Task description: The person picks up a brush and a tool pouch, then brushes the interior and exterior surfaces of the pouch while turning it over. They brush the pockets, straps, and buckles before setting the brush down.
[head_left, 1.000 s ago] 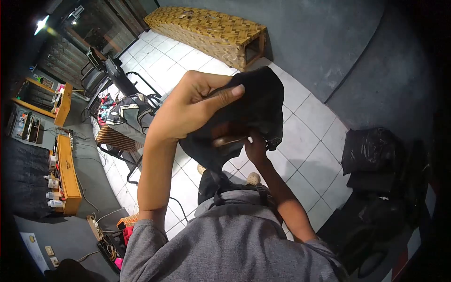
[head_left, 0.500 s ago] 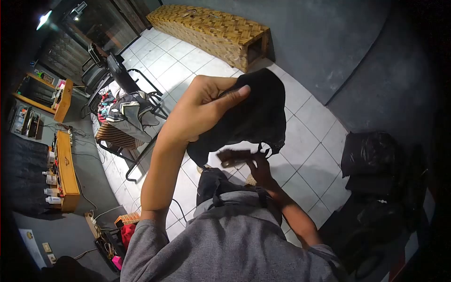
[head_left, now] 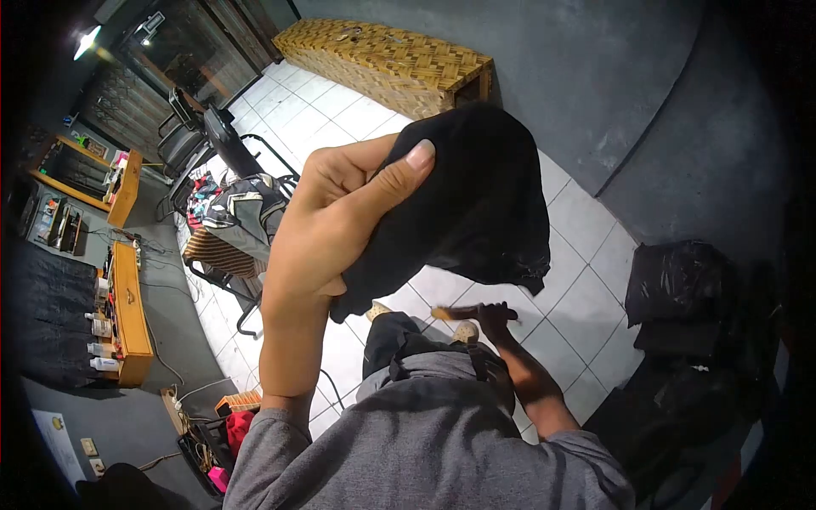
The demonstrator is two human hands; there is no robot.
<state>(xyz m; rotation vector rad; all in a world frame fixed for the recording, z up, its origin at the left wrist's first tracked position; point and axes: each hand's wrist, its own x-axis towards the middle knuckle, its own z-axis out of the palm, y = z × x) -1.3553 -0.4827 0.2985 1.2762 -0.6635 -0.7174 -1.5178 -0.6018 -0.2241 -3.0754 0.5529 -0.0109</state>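
White floor tiles (head_left: 586, 238) underlie the scene; a woven bench (head_left: 382, 64) stands at 12 o'clock. The black fabric piece (head_left: 467, 195) hangs just off centre, toward 1 o'clock: matte, rounded on top, curving inward below, its 5 o'clock corner ragged. The left hand (head_left: 336, 212) pinches its 10 o'clock edge, thumb on the near face. The right hand (head_left: 493, 320), below it, grips a brown brush-like tool (head_left: 461, 314), pale at its 9 o'clock end.

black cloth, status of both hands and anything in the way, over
Left hand pinching black cloth, held up. Right hand gripping slim brown tool, apart from the cloth. Nothing seen between cloth and tool.
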